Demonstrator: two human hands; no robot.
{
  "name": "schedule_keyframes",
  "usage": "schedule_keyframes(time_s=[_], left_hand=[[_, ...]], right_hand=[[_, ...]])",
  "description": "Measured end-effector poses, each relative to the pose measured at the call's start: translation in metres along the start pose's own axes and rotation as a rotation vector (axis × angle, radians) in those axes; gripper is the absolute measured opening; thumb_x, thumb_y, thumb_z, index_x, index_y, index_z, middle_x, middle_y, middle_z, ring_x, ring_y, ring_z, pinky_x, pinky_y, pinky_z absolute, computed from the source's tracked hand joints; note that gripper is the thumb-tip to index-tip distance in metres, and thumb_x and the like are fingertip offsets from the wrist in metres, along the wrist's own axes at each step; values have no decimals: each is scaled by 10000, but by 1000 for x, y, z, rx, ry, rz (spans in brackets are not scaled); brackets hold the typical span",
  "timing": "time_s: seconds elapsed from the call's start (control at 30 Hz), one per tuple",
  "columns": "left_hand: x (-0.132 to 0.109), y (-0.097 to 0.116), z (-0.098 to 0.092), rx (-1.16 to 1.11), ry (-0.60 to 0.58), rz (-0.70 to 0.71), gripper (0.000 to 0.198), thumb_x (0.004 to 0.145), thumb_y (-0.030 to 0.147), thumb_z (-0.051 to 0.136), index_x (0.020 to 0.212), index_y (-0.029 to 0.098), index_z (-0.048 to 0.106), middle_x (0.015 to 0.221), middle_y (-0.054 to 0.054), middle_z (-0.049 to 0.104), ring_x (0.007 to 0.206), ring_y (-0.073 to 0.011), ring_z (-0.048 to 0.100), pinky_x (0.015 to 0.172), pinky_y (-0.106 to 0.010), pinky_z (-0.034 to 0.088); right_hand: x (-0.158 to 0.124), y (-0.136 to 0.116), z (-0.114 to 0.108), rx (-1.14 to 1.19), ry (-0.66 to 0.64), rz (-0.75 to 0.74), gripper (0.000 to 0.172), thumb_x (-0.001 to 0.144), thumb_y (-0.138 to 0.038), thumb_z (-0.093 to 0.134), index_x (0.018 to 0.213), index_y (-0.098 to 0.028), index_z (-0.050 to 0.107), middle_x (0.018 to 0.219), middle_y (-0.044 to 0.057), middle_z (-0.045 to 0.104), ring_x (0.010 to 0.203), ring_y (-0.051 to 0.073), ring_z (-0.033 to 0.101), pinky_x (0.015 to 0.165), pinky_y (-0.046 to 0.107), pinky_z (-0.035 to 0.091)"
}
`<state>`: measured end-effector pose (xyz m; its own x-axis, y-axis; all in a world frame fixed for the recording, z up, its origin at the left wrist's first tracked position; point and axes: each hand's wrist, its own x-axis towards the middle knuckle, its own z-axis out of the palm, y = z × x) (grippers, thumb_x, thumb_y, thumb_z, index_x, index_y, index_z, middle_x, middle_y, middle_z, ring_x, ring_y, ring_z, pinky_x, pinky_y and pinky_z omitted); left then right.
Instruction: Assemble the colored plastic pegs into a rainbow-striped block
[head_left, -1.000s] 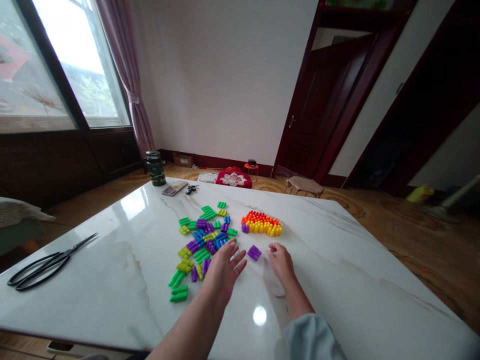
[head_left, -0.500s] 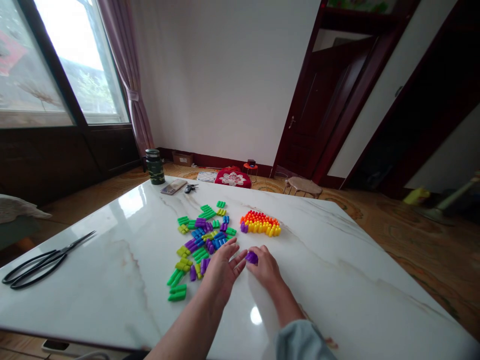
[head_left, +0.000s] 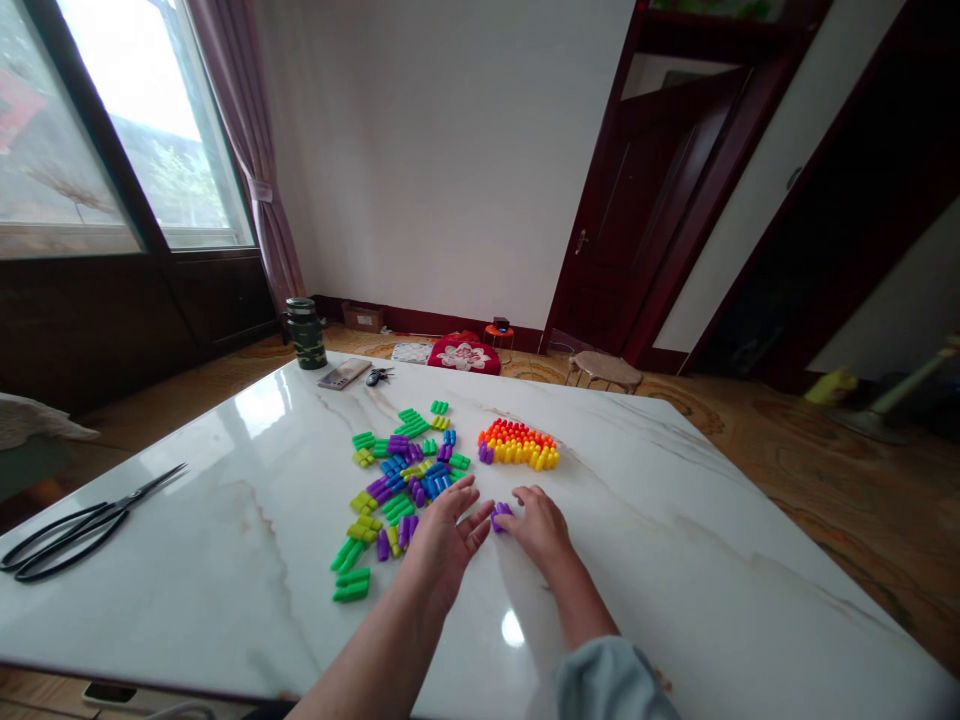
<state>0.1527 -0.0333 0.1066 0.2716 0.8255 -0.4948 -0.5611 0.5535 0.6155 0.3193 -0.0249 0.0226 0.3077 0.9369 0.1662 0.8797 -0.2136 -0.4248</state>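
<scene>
By the right hand [head_left: 537,527] sit plain purple pieces [head_left: 499,516].

A creased grey-blue sleeve [head_left: 616,682] ends on the right forearm [head_left: 583,602]; the left hand [head_left: 447,545] and right hand [head_left: 541,526] are bare.

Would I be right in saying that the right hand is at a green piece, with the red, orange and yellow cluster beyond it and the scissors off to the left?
Not quite: the head view shows the right hand at a purple piece, not a green one. The red, orange and yellow cluster is beyond it and the scissors are off to the left.
</scene>
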Motion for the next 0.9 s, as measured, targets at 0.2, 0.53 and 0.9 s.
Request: schedule_keyframes(time_s=[0.2, 0.53, 0.9], left_hand=[[0, -2, -1, -7, -14, -11, 310, 811, 142, 573, 1121, 153, 566, 1081, -105, 567, 744, -138, 674, 574, -204, 515], [1, -1, -2, -8, -23, -9, 306, 808, 151, 575, 1114, 156, 576, 1069, -96, 582, 717, -120, 670, 563, -198, 504], [0, 0, 1, -45, -22, -21, 355, 794, 142, 582, 1147, 175, 566, 1062, -91, 593, 716, -124, 668, 559, -199, 498]], right_hand=[[2, -1, 13, 55, -79, -56, 335, 608, -200, 679, 941, -219, 704, 873, 56, 663, 773, 181, 607, 723, 250, 443], [4, -2, 12, 308, 184, -54, 234, 710, -206, 595, 938, -186, 646, 891, 35, 614, 650, 125, 561, 671, 243, 464], [43, 19, 49, 288, 320, -5, 279, 675, -143, 573, 949, -157, 623, 956, 87, 610, 854, 200, 598, 825, 322, 476]])
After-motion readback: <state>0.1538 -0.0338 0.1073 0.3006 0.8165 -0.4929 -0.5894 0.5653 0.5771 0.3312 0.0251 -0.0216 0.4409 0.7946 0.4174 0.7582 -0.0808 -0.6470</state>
